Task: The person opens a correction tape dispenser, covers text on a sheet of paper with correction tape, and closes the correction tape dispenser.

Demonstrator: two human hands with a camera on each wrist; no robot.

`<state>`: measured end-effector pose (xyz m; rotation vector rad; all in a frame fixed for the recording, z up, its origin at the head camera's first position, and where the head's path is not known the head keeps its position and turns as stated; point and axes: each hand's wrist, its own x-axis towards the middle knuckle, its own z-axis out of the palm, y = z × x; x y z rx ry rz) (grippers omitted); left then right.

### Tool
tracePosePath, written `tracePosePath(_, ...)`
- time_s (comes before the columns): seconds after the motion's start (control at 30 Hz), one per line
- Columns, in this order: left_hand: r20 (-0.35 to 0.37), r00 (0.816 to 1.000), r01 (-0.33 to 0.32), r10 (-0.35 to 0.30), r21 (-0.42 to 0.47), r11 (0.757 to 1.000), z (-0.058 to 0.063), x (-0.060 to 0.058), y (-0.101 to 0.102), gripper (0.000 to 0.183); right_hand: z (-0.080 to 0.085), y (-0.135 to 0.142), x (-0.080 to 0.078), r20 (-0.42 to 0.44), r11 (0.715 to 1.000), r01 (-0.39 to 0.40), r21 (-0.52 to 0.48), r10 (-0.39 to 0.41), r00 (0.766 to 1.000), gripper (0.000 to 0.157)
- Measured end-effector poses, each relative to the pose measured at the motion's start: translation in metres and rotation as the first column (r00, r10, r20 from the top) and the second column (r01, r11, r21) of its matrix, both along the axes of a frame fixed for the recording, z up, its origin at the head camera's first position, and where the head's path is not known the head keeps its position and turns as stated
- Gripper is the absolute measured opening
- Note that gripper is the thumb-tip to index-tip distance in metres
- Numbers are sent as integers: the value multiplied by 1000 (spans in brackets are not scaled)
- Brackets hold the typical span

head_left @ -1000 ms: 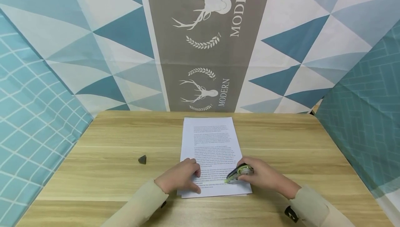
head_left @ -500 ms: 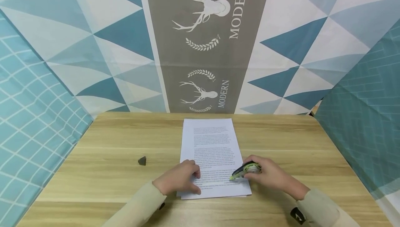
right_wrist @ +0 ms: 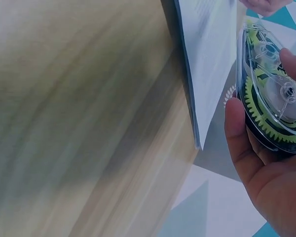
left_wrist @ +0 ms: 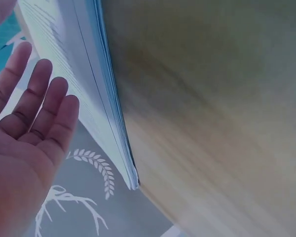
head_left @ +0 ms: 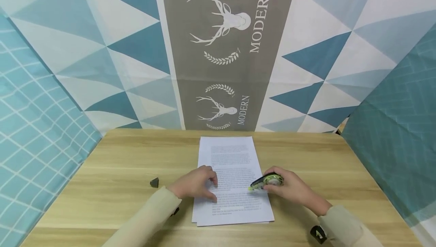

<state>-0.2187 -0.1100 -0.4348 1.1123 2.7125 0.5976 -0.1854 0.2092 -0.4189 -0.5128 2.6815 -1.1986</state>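
Note:
A stack of printed paper (head_left: pixel 235 163) lies on the wooden table. Over its right side my right hand (head_left: pixel 289 187) holds a correction tape dispenser (head_left: pixel 269 180), pinched between thumb and fingers, its tip pointing left above the text. In the right wrist view the dispenser (right_wrist: pixel 274 94) shows a clear case and green gears. A blank white strip (head_left: pixel 231 208) interrupts a line near the bottom of the top sheet. My left hand (head_left: pixel 195 182) hovers at the stack's left side; in the left wrist view its fingers (left_wrist: pixel 54 106) are loosely extended and hold nothing.
A small dark angular piece (head_left: pixel 154 182), perhaps a cap, lies on the table (head_left: pixel 119 194) left of the paper. Behind the table hangs a patterned cloth (head_left: pixel 218 69), with blue cloths on both sides.
My right hand has moved the correction tape rightward along the lower text and then up off the page. My left hand has lifted slightly from the paper. The head view has tilted up.

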Motion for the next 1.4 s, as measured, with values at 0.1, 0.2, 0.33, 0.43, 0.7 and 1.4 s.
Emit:
tracePosePath(0.1, 22, 1000, 9, -8, -27, 1000, 0, -3, 1, 39, -1, -4, -5, 8, 1000, -3, -22, 3, 1000, 29)
tracePosePath(0.2, 22, 1000, 16, -15, -59, 998, -3, -6, 1, 38, -2, -8, -10, 1, 1000, -12, -27, 12, 1000, 30)
tracePosePath(0.33, 31, 999, 20, -17, -89, 996, -7, -7, 0, 36, -5, -14, -16, -15, 1000, -15, -21, 15, 1000, 30)
tracePosePath(0.43, 54, 999, 13, -8, -100, 995, -9, -6, -1, 34, -8, -18, -20, -26, 1000, -14, -6, 14, 1000, 29)
tracePosePath(0.7, 42, 998, 40, -37, -72, 997, -6, -5, -1, 34, -12, -23, -28, 7, 1000, -12, -3, 12, 1000, 28)
tracePosePath(1.4, 22, 998, 62, -60, -110, 992, -8, -4, -5, 35, -11, -39, -37, 10, 997, -53, 55, 52, 999, 24)
